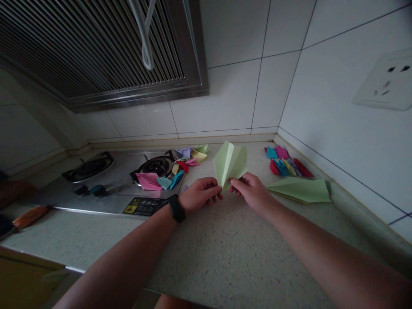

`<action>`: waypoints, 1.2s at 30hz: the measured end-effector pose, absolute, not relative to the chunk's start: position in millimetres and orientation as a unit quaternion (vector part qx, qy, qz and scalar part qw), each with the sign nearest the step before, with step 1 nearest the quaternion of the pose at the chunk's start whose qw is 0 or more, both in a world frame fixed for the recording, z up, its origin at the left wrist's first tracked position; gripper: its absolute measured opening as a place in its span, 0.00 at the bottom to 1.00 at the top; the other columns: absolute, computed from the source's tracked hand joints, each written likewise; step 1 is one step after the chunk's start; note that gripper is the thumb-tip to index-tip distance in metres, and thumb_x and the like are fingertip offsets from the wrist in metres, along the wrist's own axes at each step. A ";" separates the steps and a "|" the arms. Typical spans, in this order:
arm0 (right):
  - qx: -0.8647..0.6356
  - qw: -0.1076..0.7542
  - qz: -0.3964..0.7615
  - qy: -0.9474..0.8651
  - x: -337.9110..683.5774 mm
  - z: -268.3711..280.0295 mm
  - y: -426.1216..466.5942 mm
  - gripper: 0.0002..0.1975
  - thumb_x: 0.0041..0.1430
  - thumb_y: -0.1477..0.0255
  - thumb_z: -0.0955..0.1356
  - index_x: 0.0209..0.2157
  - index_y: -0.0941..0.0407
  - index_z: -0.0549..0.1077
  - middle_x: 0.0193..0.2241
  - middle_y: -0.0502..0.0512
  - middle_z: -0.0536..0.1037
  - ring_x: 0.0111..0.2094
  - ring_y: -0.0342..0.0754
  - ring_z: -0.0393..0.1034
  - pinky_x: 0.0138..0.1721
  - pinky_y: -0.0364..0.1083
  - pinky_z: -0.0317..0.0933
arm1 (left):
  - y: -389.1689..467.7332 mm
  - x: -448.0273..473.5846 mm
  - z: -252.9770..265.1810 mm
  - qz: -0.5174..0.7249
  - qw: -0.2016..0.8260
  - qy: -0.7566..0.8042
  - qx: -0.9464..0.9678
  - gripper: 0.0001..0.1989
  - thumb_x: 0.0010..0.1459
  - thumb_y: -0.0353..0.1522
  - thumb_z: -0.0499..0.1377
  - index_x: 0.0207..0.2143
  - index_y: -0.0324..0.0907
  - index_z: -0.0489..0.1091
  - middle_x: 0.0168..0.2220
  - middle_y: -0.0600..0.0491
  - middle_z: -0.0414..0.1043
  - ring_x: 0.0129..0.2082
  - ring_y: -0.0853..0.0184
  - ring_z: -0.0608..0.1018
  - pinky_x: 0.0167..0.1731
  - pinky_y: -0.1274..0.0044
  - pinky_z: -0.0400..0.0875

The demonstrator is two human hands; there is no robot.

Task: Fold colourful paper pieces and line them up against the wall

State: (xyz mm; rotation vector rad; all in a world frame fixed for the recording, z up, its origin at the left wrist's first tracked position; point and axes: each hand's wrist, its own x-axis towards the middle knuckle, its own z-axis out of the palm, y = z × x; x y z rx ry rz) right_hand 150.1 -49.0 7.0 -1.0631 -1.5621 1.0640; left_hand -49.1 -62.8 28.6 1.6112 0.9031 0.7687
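A pale green paper plane (pixel 229 161) is held up above the speckled countertop, its creased wings fanned out away from me. My left hand (pixel 202 192), with a dark watch on the wrist, pinches its narrow end from the left. On the other side my right hand (pixel 247 189) grips the same end between thumb and fingers. Right of that hand lies a larger folded piece of light green paper (pixel 301 189) on the counter.
Small folded papers in several colours (pixel 186 161) lie beside and on the gas stove (pixel 112 195). Another colourful cluster of folded papers (pixel 286 163) sits by the right wall. A range hood (pixel 128 56) hangs above. At far left is an orange-brown object (pixel 30 216).
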 end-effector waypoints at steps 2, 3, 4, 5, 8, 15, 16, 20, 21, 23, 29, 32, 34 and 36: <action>-0.432 0.468 0.436 -0.636 149.9 7.3 -49.2 0.12 0.57 0.61 0.67 0.30 0.57 0.71 0.24 0.52 0.74 0.22 0.42 0.62 0.24 0.44 0.55 | -62.6 -49.2 28.0 0.322 0.536 0.382 0.680 0.16 0.58 0.43 0.58 0.34 0.38 0.66 0.30 0.51 0.73 0.23 0.75 0.69 0.19 0.83 0.62; -0.431 0.468 0.437 -0.636 149.8 7.9 -49.5 0.12 0.57 0.61 0.66 0.30 0.57 0.70 0.24 0.52 0.74 0.22 0.42 0.62 0.24 0.44 0.55 | -62.7 -49.2 28.0 0.321 0.535 0.383 0.681 0.16 0.58 0.43 0.58 0.34 0.38 0.66 0.30 0.51 0.73 0.23 0.75 0.69 0.19 0.83 0.62; -0.430 0.468 0.438 -0.636 149.7 8.6 -49.8 0.12 0.57 0.61 0.66 0.29 0.57 0.70 0.24 0.52 0.74 0.22 0.42 0.62 0.24 0.44 0.55 | -62.9 -49.2 28.2 0.320 0.535 0.384 0.682 0.16 0.58 0.43 0.58 0.34 0.38 0.66 0.30 0.51 0.73 0.23 0.75 0.69 0.19 0.83 0.62; -0.430 0.467 0.437 -0.637 149.6 9.5 -50.3 0.12 0.57 0.62 0.66 0.29 0.57 0.70 0.24 0.52 0.74 0.22 0.42 0.62 0.24 0.44 0.55 | -63.1 -49.2 28.4 0.319 0.536 0.383 0.682 0.16 0.58 0.43 0.58 0.34 0.38 0.66 0.30 0.51 0.73 0.23 0.75 0.69 0.19 0.83 0.62; -0.433 0.465 0.433 -0.639 149.6 11.7 -51.7 0.12 0.56 0.62 0.66 0.29 0.57 0.70 0.24 0.52 0.74 0.22 0.42 0.62 0.24 0.44 0.55 | -63.7 -49.0 29.4 0.319 0.539 0.383 0.679 0.16 0.58 0.43 0.58 0.34 0.38 0.66 0.30 0.51 0.73 0.23 0.75 0.69 0.20 0.83 0.62; -0.442 0.458 0.430 -0.640 149.7 11.0 -50.9 0.12 0.57 0.61 0.66 0.29 0.57 0.70 0.23 0.51 0.74 0.21 0.42 0.61 0.23 0.44 0.54 | -63.3 -49.0 28.9 0.314 0.544 0.383 0.678 0.15 0.58 0.43 0.58 0.34 0.38 0.66 0.30 0.52 0.73 0.23 0.75 0.69 0.20 0.83 0.62; -0.443 0.457 0.430 -0.641 149.8 10.5 -50.5 0.12 0.57 0.61 0.66 0.29 0.57 0.70 0.23 0.51 0.74 0.21 0.42 0.61 0.23 0.44 0.54 | -63.3 -48.9 28.8 0.314 0.544 0.382 0.678 0.15 0.58 0.43 0.58 0.34 0.38 0.65 0.30 0.52 0.73 0.23 0.75 0.69 0.20 0.83 0.62; -0.444 0.455 0.426 -0.644 150.5 9.6 -50.3 0.12 0.57 0.62 0.66 0.30 0.57 0.70 0.23 0.52 0.74 0.21 0.42 0.62 0.23 0.44 0.54 | -64.3 -48.0 30.3 0.312 0.545 0.383 0.677 0.16 0.57 0.43 0.58 0.33 0.39 0.65 0.30 0.52 0.73 0.23 0.75 0.69 0.20 0.83 0.62; -0.444 0.455 0.425 -0.644 150.5 9.9 -50.5 0.12 0.57 0.61 0.66 0.30 0.57 0.70 0.23 0.52 0.74 0.21 0.42 0.62 0.23 0.44 0.54 | -64.6 -47.7 30.9 0.312 0.545 0.385 0.676 0.16 0.57 0.43 0.58 0.33 0.38 0.65 0.30 0.52 0.73 0.23 0.75 0.69 0.20 0.83 0.62; -0.444 0.455 0.425 -0.645 150.3 10.9 -51.1 0.12 0.57 0.62 0.66 0.30 0.57 0.70 0.24 0.52 0.74 0.21 0.42 0.62 0.23 0.44 0.54 | -65.0 -47.5 31.7 0.312 0.543 0.388 0.676 0.16 0.57 0.44 0.58 0.33 0.38 0.65 0.30 0.52 0.73 0.23 0.75 0.69 0.20 0.82 0.62; -0.442 0.455 0.424 -0.646 150.3 11.0 -51.0 0.12 0.57 0.62 0.66 0.29 0.57 0.70 0.23 0.52 0.74 0.22 0.43 0.62 0.24 0.44 0.55 | -63.8 -48.4 29.9 0.314 0.542 0.381 0.680 0.16 0.58 0.43 0.58 0.34 0.38 0.66 0.30 0.51 0.73 0.23 0.75 0.69 0.20 0.83 0.62; -0.446 0.452 0.423 -0.646 151.4 9.1 -50.2 0.13 0.57 0.60 0.66 0.30 0.57 0.70 0.24 0.52 0.74 0.22 0.43 0.62 0.23 0.43 0.54 | -63.2 -48.8 29.0 0.314 0.543 0.378 0.681 0.15 0.58 0.43 0.58 0.35 0.38 0.66 0.30 0.51 0.73 0.23 0.75 0.69 0.20 0.83 0.62; -0.445 0.453 0.423 -0.647 151.8 8.6 -50.0 0.13 0.57 0.60 0.66 0.30 0.57 0.70 0.24 0.52 0.74 0.22 0.43 0.62 0.24 0.44 0.55 | -63.1 -48.7 29.0 0.316 0.542 0.380 0.680 0.15 0.58 0.42 0.58 0.35 0.38 0.66 0.30 0.51 0.73 0.23 0.75 0.69 0.20 0.83 0.62; -0.442 0.455 0.424 -0.646 151.8 8.9 -50.1 0.13 0.57 0.60 0.66 0.29 0.57 0.70 0.24 0.52 0.74 0.22 0.43 0.62 0.24 0.44 0.55 | -63.3 -48.5 29.4 0.319 0.542 0.382 0.678 0.15 0.58 0.42 0.58 0.35 0.38 0.66 0.30 0.51 0.73 0.23 0.75 0.69 0.19 0.83 0.62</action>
